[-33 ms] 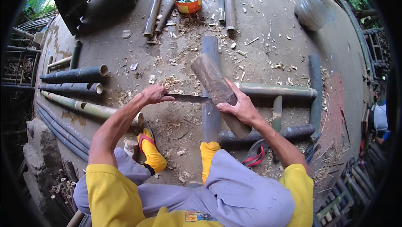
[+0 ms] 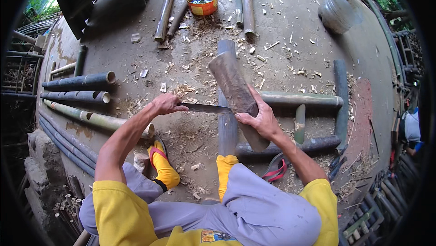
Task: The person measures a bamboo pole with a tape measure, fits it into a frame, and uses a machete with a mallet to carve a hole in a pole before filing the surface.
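Note:
My left hand (image 2: 169,104) is closed on the handle of a knife (image 2: 204,107), whose dark, flat blade points right. My right hand (image 2: 260,118) grips a thick, club-like wooden block (image 2: 231,80), held tilted with its broad end up and left. The blade tip reaches the left side of the block; whether it touches cannot be told. Beneath both lies an upright-running bamboo post (image 2: 227,132), joined on its right to a bamboo frame (image 2: 299,98) with crosspieces. My yellow-socked foot (image 2: 225,173) rests at the post's near end.
Cut bamboo tubes (image 2: 79,80), some with holes, lie at left. An orange-yellow tub (image 2: 202,1) of liquid stands ahead, between bamboo poles (image 2: 168,7). A clear plastic container (image 2: 338,12) lies far right. Wood chips litter the floor. A loose sandal (image 2: 276,168) sits near my right knee.
The wooden block has swung slightly more upright in my right hand. The knife and my left hand are nearly where they were.

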The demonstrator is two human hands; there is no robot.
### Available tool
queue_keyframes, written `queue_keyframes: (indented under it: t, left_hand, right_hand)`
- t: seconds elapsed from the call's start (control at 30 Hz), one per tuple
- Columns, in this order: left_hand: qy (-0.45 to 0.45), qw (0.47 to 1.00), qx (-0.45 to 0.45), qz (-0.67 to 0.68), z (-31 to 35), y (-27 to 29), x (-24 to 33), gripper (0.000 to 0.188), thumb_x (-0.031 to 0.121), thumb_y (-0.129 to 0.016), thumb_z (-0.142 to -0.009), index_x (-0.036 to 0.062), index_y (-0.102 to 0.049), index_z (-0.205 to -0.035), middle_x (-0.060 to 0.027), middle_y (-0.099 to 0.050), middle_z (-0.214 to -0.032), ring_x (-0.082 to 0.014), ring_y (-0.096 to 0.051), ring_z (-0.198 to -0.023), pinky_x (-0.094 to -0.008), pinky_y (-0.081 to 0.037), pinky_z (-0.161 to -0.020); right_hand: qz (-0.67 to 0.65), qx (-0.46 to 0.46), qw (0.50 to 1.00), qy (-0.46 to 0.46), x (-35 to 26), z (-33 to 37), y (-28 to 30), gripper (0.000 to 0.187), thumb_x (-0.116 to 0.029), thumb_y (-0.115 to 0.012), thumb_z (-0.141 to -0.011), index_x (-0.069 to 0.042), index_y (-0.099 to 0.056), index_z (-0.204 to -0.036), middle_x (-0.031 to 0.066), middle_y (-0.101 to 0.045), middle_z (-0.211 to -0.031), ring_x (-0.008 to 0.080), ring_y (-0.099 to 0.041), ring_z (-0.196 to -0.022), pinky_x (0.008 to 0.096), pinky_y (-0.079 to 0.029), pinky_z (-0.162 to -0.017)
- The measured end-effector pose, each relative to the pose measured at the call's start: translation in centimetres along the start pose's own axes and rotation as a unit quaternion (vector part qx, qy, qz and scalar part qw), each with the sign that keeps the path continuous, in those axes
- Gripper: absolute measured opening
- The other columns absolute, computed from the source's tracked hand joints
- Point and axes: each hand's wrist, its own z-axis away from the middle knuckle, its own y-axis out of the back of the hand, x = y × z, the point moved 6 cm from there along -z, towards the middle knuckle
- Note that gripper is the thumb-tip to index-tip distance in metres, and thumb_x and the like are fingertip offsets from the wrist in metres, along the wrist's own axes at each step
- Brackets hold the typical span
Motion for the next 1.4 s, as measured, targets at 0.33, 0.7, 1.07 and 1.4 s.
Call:
queue_keyframes:
  t: [0.33, 0.7, 1.07, 1.4]
  left_hand:
    - [0.084, 0.974, -0.110, 0.177, -0.1, 0.1, -1.4, 0.046, 0.034, -0.077, -0.061, -0.0032, -0.066, -0.085, -0.0086, -0.061, -0.059, -0.0171, -0.060, -0.052, -0.0314, -0.048, -0.050]
    - [0.151, 0.986, 0.009, 0.068, 3.2, -4.3, -2.3, 0.026, 0.022, -0.062, -0.069, 0.0074, -0.066, -0.091, -0.0142, -0.064, -0.068, -0.0249, -0.063, -0.063, -0.0367, -0.053, -0.062]
    - [-0.006, 0.993, 0.106, -0.043, 8.0, -3.8, 3.8, 0.030, 0.018, -0.066, -0.068, 0.0102, -0.045, -0.088, -0.0106, -0.058, -0.076, -0.0333, -0.061, -0.069, -0.0433, -0.048, -0.056]
    - [0.019, 0.989, 0.124, -0.074, 8.1, -6.2, 3.1, 0.030, 0.017, -0.067, -0.064, 0.0105, -0.046, -0.085, -0.0097, -0.058, -0.074, -0.0333, -0.060, -0.070, -0.0436, -0.047, -0.057]
  right_hand:
    - [0.011, 0.082, 0.995, -0.055, 7.0, 4.4, 1.1, 0.099, -0.048, -0.074, -0.067, -0.004, -0.024, -0.141, 0.0248, -0.049, -0.126, 0.0336, -0.047, -0.119, 0.0381, -0.036, -0.100]
    - [0.121, 0.173, 0.954, -0.213, 13.2, 5.2, 5.9, 0.088, -0.037, -0.078, -0.057, -0.001, -0.036, -0.126, 0.0251, -0.059, -0.107, 0.0365, -0.060, -0.099, 0.0426, -0.047, -0.086]
    - [0.099, 0.091, 0.975, -0.178, 8.7, 13.6, -1.3, 0.090, -0.025, -0.077, -0.061, 0.001, -0.027, -0.132, 0.0300, -0.055, -0.110, 0.0409, -0.057, -0.103, 0.0432, -0.046, -0.089]
    - [0.175, 0.067, 0.958, -0.218, 11.1, 14.9, -4.2, 0.095, -0.020, -0.080, -0.061, -0.002, -0.024, -0.135, 0.0306, -0.052, -0.115, 0.0451, -0.054, -0.104, 0.0456, -0.045, -0.088]
